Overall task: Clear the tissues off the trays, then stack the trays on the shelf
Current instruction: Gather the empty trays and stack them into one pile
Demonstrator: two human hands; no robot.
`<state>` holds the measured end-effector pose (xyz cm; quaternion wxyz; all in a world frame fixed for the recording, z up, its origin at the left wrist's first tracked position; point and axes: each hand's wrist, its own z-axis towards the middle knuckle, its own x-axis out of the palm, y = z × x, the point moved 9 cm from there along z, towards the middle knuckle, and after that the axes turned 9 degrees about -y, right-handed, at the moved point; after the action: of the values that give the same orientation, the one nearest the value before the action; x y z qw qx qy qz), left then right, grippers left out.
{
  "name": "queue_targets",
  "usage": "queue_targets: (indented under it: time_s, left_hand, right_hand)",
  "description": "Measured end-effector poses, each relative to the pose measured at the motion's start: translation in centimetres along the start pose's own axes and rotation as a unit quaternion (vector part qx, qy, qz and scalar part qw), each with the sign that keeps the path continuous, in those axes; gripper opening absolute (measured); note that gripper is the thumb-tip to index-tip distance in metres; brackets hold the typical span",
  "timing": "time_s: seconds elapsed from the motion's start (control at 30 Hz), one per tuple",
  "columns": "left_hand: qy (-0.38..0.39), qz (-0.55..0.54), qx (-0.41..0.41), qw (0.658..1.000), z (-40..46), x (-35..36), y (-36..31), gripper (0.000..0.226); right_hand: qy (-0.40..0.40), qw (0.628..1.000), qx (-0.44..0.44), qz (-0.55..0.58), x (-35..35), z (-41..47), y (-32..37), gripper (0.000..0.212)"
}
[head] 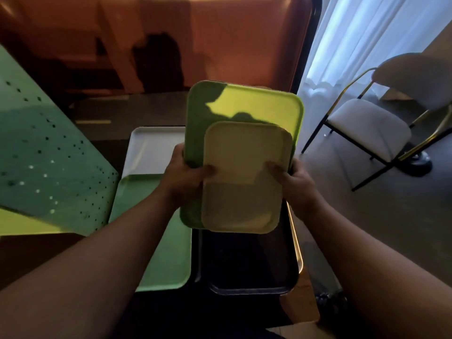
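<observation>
The left hand point(186, 177) grips the left edge of a two-tray stack, thumb laid on top and fingers curled beneath; the right hand point(292, 182) grips the right edge the same way, thumb pressing the upper tray's surface. The upper item is a small cream rectangular plastic tray point(244, 177) with rounded corners, lying on a larger lime-green rectangular plastic tray point(244, 104), offset toward the near right corner. Both are held in the air, tilted slightly, above other trays lying flat below: a black rectangular tray point(249, 265) directly underneath, a pale green tray point(168, 253) just to its left, and a white tray point(151, 148) beyond that one. A green perforated metal panel point(49, 162) stands at far left. A white-cushioned chair with a black-and-gold frame point(367, 128) stands well apart at right, near a white curtain point(354, 37).
</observation>
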<state>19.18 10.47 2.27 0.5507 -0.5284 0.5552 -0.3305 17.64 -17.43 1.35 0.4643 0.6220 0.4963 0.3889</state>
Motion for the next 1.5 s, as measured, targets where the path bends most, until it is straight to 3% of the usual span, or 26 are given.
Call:
queue_targets:
  time_s: [0.1,0.27,0.37,0.53,0.6,0.7,0.87,0.97,1.03,1.17,1.5]
  left_hand:
    - [-0.003,0.003,-0.088,0.996,0.4,-2.9,0.8,0.090]
    - [-0.064,0.055,-0.211,0.974,-1.2,-9.3,5.3,0.096]
    - [-0.082,0.103,-0.244,0.961,-2.5,-12.8,8.7,0.091]
    - [-0.078,0.087,-0.309,0.944,-3.8,-16.7,13.4,0.110]
    - [-0.085,0.075,-0.319,0.941,-4.1,-17.5,14.5,0.108]
    - [-0.084,0.060,-0.307,0.946,-3.9,-17.8,15.3,0.106]
    - [-0.079,0.106,-0.298,0.946,-4.1,-17.6,16.7,0.063]
    - [-0.096,0.108,-0.310,0.940,-4.5,-17.4,17.5,0.057]
    - [-0.104,0.107,-0.314,0.938,-4.5,-17.3,17.7,0.061]
    - [-0.090,0.131,-0.320,0.934,-4.5,-16.7,17.3,0.093]
    - [-0.067,0.236,-0.284,0.927,-4.7,-16.0,16.7,0.094]
  right_hand:
    - [0.006,0.997,0.068,0.037,3.6,-0.6,-0.3,0.073]
    - [0.017,0.982,0.187,-0.017,10.2,-2.8,-4.7,0.046]
    - [0.042,0.964,0.255,-0.066,13.8,-5.6,-7.5,0.036]
    - [0.078,0.938,0.335,-0.050,17.7,-9.0,-11.9,0.044]
    - [0.075,0.941,0.327,-0.049,18.4,-9.2,-12.3,0.037]
    - [0.058,0.951,0.300,-0.049,18.8,-8.6,-12.7,0.044]
    - [0.030,0.960,0.271,-0.070,18.6,-7.6,-13.2,0.051]
    - [0.028,0.957,0.276,-0.080,18.7,-7.6,-13.5,0.047]
    - [0.028,0.957,0.273,-0.088,18.7,-7.5,-14.1,0.049]
    - [0.016,0.959,0.263,-0.101,18.2,-7.4,-14.6,0.057]
    - [0.011,0.954,0.285,-0.089,16.5,-7.8,-16.0,0.057]
